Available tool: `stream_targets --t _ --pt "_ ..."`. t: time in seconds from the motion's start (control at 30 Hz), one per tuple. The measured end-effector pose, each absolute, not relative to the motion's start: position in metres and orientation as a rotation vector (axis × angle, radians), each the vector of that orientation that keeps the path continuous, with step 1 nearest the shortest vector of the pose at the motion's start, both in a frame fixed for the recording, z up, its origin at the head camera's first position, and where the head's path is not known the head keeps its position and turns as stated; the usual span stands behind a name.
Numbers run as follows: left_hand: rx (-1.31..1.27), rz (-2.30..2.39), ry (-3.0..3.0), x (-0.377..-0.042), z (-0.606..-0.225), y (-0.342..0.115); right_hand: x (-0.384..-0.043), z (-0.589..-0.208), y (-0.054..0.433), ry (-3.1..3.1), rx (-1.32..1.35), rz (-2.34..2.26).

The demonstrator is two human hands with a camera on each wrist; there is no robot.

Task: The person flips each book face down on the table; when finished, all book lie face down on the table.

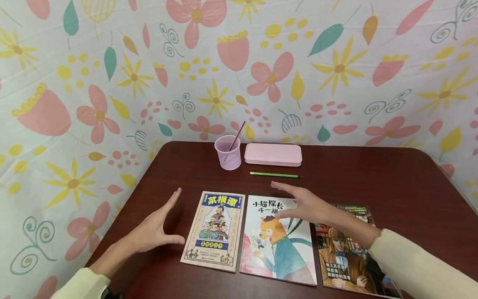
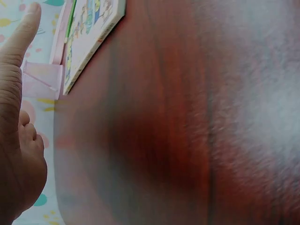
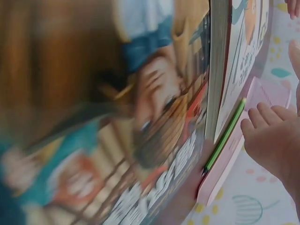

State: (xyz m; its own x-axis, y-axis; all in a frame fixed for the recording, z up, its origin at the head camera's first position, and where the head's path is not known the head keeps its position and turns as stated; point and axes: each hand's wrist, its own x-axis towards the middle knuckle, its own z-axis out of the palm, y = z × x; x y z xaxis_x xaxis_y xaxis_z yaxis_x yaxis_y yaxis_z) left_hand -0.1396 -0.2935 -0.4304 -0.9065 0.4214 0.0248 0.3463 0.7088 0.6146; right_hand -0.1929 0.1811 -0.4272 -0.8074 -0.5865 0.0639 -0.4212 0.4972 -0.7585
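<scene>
Three books lie side by side on the table. Leftmost is a beige and blue book (image 1: 213, 232); in the middle is a white book with an orange cat (image 1: 276, 245); at the right is a dark book with a man in a cap (image 1: 345, 261), partly hidden by the right forearm. My left hand (image 1: 153, 230) is held left of the beige book, thumb spread from the fingers, nothing in it. Over the top right of the cat book hovers my right hand (image 1: 308, 205), thumb and fingers apart, also holding nothing. In the right wrist view the dark book (image 3: 159, 117) looms close.
Behind the books lies a green pencil (image 1: 275, 175), with a pink case (image 1: 273, 154) beyond it. A pink mesh cup (image 1: 228, 153) holding a dark red pencil (image 1: 237, 135) stands beside the case. A flowered cloth (image 1: 239, 74) hangs behind the dark red table (image 1: 410, 178).
</scene>
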Motion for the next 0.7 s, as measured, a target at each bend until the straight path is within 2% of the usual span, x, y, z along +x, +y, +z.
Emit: stream_targets --t 0.37,0.7 --pt "0.708 0.931 2.759 -0.131 -0.446 -0.288 -0.216 -0.434 0.13 2.424 -0.944 -1.143" --pt "0.725 0.852 2.759 -0.122 -0.45 -0.279 -0.23 -0.438 0.107 2.455 -0.966 -1.157"
